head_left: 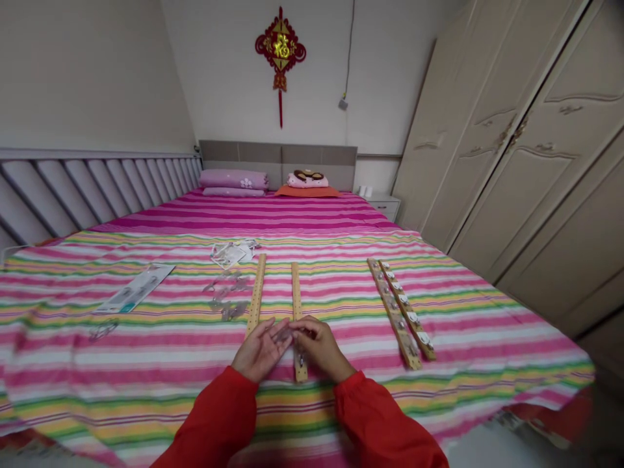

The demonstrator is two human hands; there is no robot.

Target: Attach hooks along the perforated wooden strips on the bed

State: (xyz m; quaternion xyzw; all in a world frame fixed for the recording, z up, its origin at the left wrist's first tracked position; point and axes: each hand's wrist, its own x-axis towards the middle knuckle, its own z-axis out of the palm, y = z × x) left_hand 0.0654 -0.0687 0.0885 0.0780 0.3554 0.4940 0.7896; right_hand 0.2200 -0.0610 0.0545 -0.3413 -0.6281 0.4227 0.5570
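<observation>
My left hand [262, 349] is turned palm up over the bed, its fingers stretched toward the right hand. A small greyish translucent piece [281, 334] lies at its fingers. My right hand [319, 344] is closed in a pinch against those fingertips; what it grips is too small to name. Beneath the hands is a narrow wooden strip with holes [296, 292], with a small metal part [301, 361] near its front end. Another holed wooden strip [257, 292] runs just left of it, its near end by my left hand.
Left of the strips lie loose translucent pieces [228, 296], a heap of small packets [234, 252], a flat clear package [139, 288] and thin rings [103, 329]. At right are two wooden strips, one with metal pieces [392, 305], one with white round pieces [412, 315].
</observation>
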